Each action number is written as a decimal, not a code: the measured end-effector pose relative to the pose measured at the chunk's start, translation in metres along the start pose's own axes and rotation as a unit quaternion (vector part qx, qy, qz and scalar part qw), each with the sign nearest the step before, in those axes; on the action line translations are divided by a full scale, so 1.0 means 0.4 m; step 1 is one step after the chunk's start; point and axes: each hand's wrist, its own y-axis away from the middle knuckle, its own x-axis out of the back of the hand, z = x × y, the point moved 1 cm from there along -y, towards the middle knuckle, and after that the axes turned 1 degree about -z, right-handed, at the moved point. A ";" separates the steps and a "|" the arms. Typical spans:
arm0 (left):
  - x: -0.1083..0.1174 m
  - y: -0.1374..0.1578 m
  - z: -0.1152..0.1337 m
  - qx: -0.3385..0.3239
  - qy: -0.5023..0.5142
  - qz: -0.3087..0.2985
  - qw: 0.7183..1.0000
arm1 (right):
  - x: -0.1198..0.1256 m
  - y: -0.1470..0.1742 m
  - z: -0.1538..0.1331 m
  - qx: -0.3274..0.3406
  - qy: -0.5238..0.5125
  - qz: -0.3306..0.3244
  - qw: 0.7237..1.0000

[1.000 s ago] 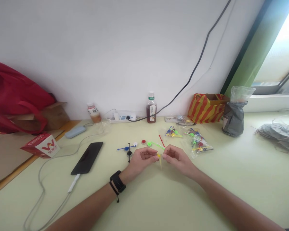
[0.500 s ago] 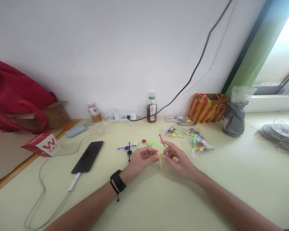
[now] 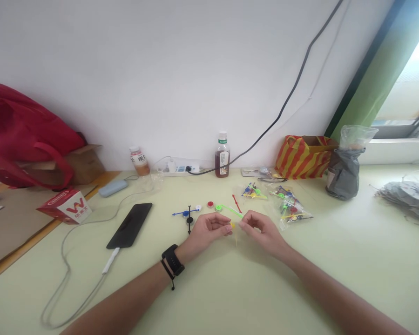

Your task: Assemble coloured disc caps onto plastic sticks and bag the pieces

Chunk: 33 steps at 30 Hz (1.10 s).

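In the head view, my left hand (image 3: 212, 227) pinches a small yellow spinner (image 3: 232, 225) between thumb and fingers. Its thin pointer hangs down, faint and blurred. Close to its right side, my right hand (image 3: 260, 229) has thumb and fingertips pressed together; whatever is between them, if anything, is hidden. Behind the hands lie a green spinner (image 3: 219, 208), a red round base (image 3: 210, 204) and a loose red arrow (image 3: 236, 203). To the left are a blue spinner (image 3: 185, 214), a black spinner (image 3: 189, 220) and a white round base (image 3: 198, 208).
Clear bags of coloured spinner parts (image 3: 291, 208) lie to the right. A phone (image 3: 130, 225) on a cable and a red-white box (image 3: 64, 206) are at left. Along the wall stand a dark drink bottle (image 3: 222, 158), a power strip (image 3: 181, 168) and a striped bag (image 3: 302, 158).
My right thumb and fingers have come together from being apart. The yellow pointer now looks blurred. The camera view has shifted slightly.
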 end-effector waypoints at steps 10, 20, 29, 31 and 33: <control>-0.007 0.005 0.008 0.001 -0.011 -0.028 1.000 | -0.021 0.005 0.006 -0.012 -0.010 -0.040 0.999; -0.012 0.011 -0.004 -0.045 -0.172 -0.002 0.984 | -0.027 0.013 0.011 0.039 0.058 -0.106 0.992; -0.010 0.031 0.029 -0.217 -0.475 0.051 0.851 | 0.003 0.016 0.046 0.087 0.320 -0.035 0.943; -0.020 0.042 0.047 -0.216 -0.520 0.025 0.826 | 0.004 0.017 0.047 0.080 0.350 -0.038 0.933; -0.026 0.052 0.061 -0.197 -0.561 -0.009 0.804 | 0.003 0.018 0.046 0.075 0.366 -0.042 0.927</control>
